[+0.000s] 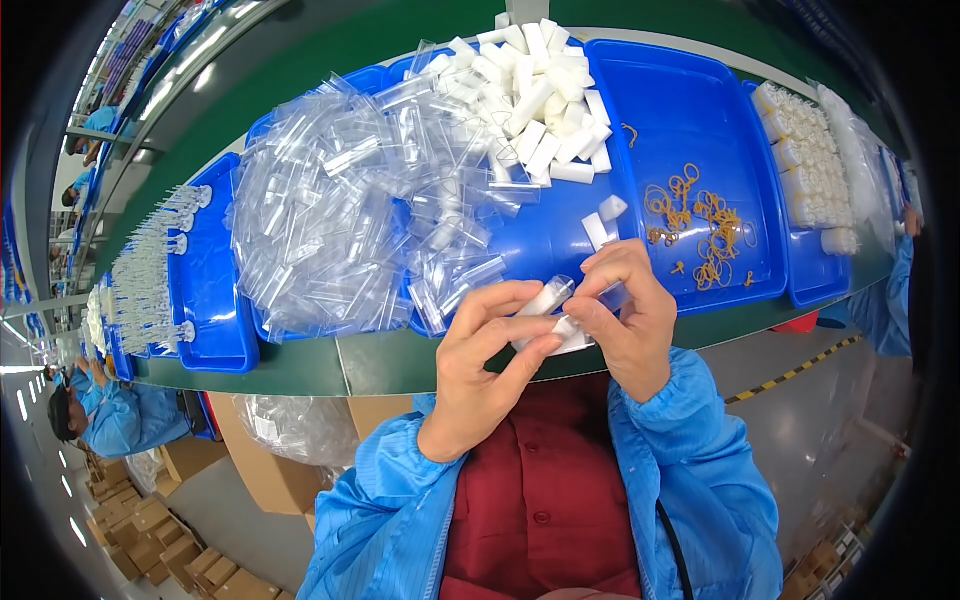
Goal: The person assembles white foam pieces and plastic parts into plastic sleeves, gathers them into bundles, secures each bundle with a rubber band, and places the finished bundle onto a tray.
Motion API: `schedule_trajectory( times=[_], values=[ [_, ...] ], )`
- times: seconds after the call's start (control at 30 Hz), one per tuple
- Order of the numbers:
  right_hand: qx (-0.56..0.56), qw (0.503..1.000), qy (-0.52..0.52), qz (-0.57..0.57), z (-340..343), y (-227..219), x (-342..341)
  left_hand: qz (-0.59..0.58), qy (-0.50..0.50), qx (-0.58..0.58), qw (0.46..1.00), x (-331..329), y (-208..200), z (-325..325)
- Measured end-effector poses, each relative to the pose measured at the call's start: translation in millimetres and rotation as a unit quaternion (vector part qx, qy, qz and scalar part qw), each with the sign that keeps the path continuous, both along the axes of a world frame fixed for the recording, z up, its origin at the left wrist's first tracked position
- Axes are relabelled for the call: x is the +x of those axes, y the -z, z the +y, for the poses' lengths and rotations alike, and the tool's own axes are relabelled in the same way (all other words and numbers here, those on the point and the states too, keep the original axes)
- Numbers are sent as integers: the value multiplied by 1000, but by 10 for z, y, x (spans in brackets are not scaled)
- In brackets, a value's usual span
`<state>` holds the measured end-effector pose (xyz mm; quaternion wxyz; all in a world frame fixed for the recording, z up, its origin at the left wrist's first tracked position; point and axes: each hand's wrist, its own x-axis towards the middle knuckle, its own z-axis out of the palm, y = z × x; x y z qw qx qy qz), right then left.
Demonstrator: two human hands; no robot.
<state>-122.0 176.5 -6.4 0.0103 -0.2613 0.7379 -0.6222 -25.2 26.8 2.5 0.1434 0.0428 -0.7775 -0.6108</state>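
The person, in a blue smock (690, 465) over a dark red shirt (540, 470), held both hands together just over the near edge of a green tabletop (385, 366). The left hand (490, 345) had its thumb and fingers bent closely about an upper white block (545, 298) and a lower white piece (575, 336), which sat between the two hands. The right hand (635, 318) had thumb and forefinger bent toward each other, with clear film (614, 296) between them; whether the tips met on it could not be told. Just beyond lay two loose white blocks (598, 232) in a blue middle tray (545, 235). To the left was a heap of clear plastic sleeves (320, 210); to the right, tan elastic bands (715, 240) were scattered in a blue right-hand tray (665, 90). Farther back, a pile of white blocks (545, 95) filled the middle tray's far end.
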Motion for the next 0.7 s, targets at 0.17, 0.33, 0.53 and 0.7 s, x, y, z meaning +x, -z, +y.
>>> schedule_trajectory(
  times=[0.17, 0.33, 0.53, 0.7],
  values=[
    [5, 1000, -22, -12, 30, 37, -20, -2, -33, -3, 999, 18, 86, -30],
    [17, 1000, -11, -15, 25, -9, -103, 10, -25, -21, 999, -20, 13, 1],
    [36, 987, -83, -134, 54, -10, -130, 19, -25, -48, 998, -42, 6, -33],
    [-16, 976, -78, -202, 85, -66, -135, -23, -22, 14, 999, -39, 23, -72]
  ],
)
